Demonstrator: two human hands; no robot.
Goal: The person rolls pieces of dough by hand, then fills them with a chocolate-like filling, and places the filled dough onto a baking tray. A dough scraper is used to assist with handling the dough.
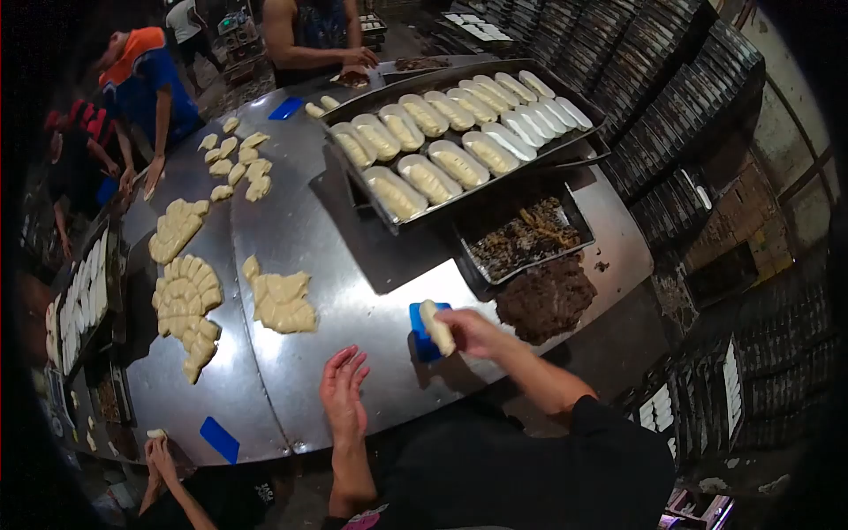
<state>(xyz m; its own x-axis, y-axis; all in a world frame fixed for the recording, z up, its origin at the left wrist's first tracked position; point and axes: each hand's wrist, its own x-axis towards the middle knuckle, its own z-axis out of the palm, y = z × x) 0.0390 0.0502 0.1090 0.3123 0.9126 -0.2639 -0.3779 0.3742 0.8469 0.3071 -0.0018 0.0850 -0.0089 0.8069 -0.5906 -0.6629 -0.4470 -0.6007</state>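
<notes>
Over the near part of the metal table, my right hand point(470, 334) is closed around one end of a pale dough roll point(435, 323). Behind the roll in this view is a blue dough scraper point(424, 347). My left hand point(344, 389) is held up to the left, fingers apart, with nothing in it. Beyond it lies a flat lump of dough point(284, 302). Dark brown crumbly filling point(548, 299) is heaped to the right of my right hand, next to a metal pan point(521, 276) with more brown filling inside.
A large tray point(389, 221) of dough rolls in paper liners stands on the table point(353, 265). Cut dough pieces point(187, 300) lie at left, and another blue scraper point(219, 440) at the near edge. Co-workers' hands point(161, 459) work around the table. Stacked trays point(680, 106) fill the right side.
</notes>
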